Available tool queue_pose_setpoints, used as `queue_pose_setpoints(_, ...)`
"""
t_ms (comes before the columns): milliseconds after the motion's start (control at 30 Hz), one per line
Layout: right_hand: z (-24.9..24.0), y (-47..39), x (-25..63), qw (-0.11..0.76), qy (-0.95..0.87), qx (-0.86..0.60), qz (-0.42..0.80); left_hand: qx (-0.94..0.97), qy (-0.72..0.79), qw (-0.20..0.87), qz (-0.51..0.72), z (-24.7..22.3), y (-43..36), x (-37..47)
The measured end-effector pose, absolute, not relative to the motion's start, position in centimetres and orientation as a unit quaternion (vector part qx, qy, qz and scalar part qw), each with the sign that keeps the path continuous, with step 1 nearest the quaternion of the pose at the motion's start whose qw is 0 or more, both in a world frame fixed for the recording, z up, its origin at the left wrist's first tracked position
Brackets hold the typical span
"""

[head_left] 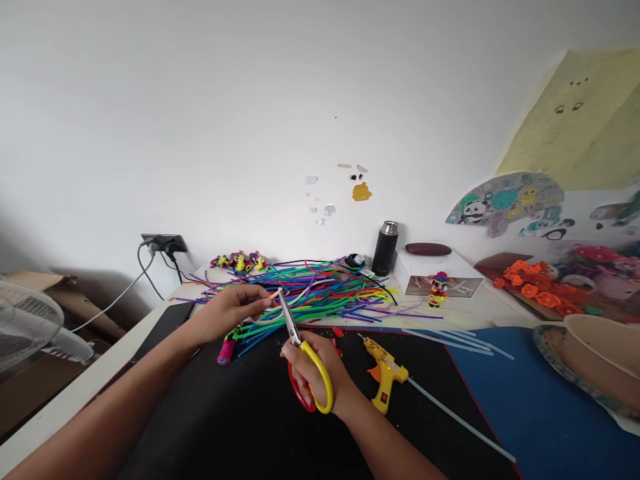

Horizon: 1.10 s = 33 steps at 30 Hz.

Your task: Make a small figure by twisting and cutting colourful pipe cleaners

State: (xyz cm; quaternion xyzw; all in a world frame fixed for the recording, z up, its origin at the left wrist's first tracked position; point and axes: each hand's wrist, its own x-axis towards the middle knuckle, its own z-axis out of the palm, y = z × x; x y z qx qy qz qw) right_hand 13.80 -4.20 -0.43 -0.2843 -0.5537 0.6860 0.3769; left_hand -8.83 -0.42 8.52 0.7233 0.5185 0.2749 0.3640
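My right hand (327,373) grips a pair of scissors (289,324) with one red and one yellow handle loop, its blades pointing up and away. My left hand (233,312) is closed in a pinch on a small white strip (277,293), whose end shows at the scissors' tip. Whether the blades touch the strip is too small to tell. Behind both hands spreads a heap of coloured pipe cleaners (320,293). Just below my left hand lies a pink wrapped piece (227,351) with some green at its top.
A yellow glue gun (385,373) with a long glue stick lies right of my right hand, near more glue sticks (465,341). Farther back stand a black flask (385,250), a white box (440,267) and small colourful figures (241,261). A fan (40,327) is at the left.
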Motion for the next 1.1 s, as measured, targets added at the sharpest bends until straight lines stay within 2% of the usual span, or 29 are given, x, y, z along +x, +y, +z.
queue_pose_setpoints(133, -0.9, -4.2, 13.5, 0.381, -0.554, -0.302, 0.676, 0.774, 0.567, 0.163, 0.230, 10.4, -1.8, -8.2)
queue_pose_setpoints(233, -1.1, -4.2, 13.4, 0.370, -0.566, -0.317, 0.665, 0.819, 0.532, 0.044, 0.212, 11.6, -1.7, -8.5)
queue_pose_setpoints(400, -1.9, -3.9, 13.3, 0.333, -0.588, -0.358, 0.645, 0.881, 0.441, -0.080, 0.151, 13.5, 0.1, -8.9)
queue_pose_setpoints(500, -2.7, -3.7, 13.2, 0.313, -0.615, -0.391, 0.609, 0.903, 0.403, -0.112, 0.102, 14.4, 1.3, -8.2)
queue_pose_setpoints(600, -2.8, -3.7, 13.1, 0.310, -0.621, -0.404, 0.596, 0.924, 0.372, -0.075, 0.045, 14.6, 2.2, -6.9)
queue_pose_setpoints(833, -2.3, -4.0, 13.2, 0.307, -0.649, -0.407, 0.566, 0.928, 0.369, 0.051, 0.005, 13.9, 4.2, -4.8)
queue_pose_setpoints(900, -2.5, -4.0, 13.3, 0.299, -0.660, -0.400, 0.562, 0.908, 0.400, 0.122, -0.034, 13.8, 5.5, -5.0)
queue_pose_setpoints(1000, -2.4, -4.2, 13.6, 0.284, -0.674, -0.379, 0.566, 0.845, 0.437, 0.293, -0.095, 13.5, 7.4, -6.0)
queue_pose_setpoints(1100, -1.8, -4.4, 13.7, 0.284, -0.657, -0.360, 0.598, 0.791, 0.425, 0.436, -0.060, 12.5, 8.3, -7.7)
